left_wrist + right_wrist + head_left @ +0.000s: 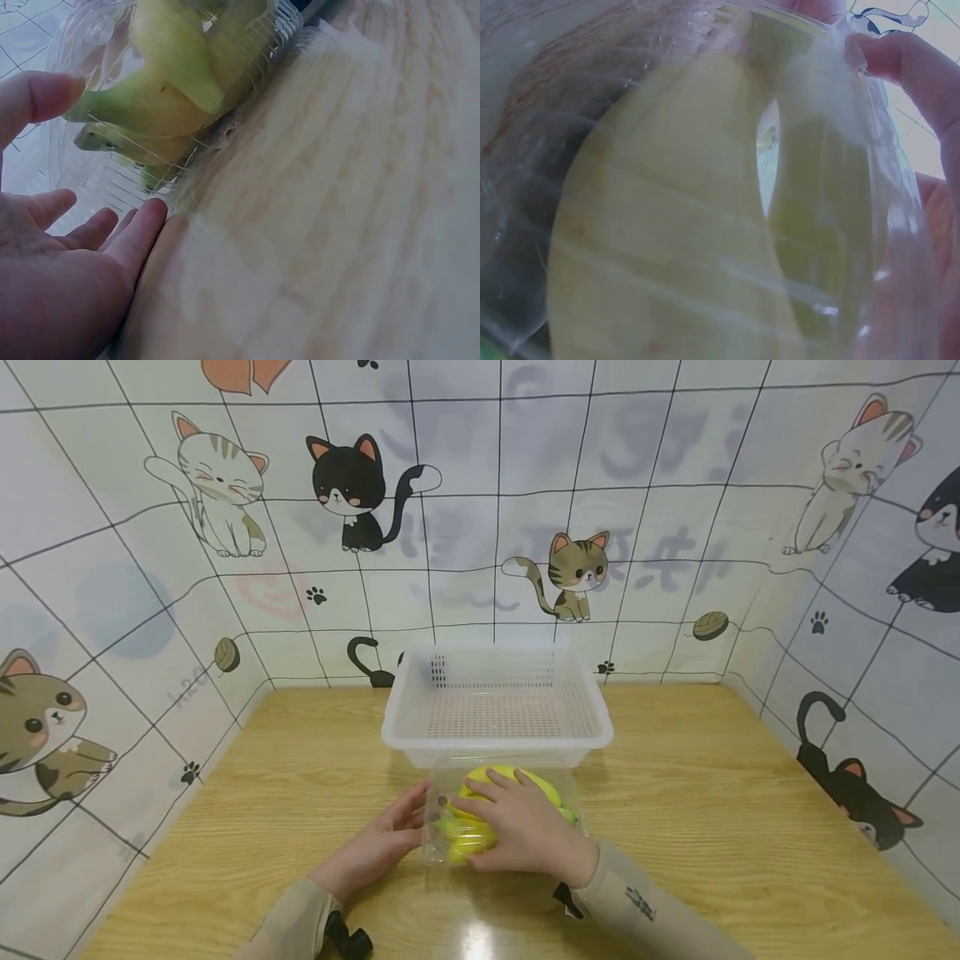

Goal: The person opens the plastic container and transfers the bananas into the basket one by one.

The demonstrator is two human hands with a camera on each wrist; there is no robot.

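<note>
A clear plastic box (438, 852) with ribbed sides stands in front of a white basket. Inside lie yellow bananas (169, 109), greenish at their tips; in the right wrist view they fill most of the picture behind the plastic. My left hand (378, 843) is at the box's left side, its thumb and fingers spread, fingertips at the plastic. Over the box my right hand (521, 827) lies with its fingers spread across the bananas. Whether a lid comes between that palm and the fruit, I cannot tell.
The white perforated basket (497, 743) sits behind the box, close to the back wall. Wood-grain tabletop (697, 802) extends on both sides. Sheets printed with cats and grid lines form the walls (465, 527) on three sides.
</note>
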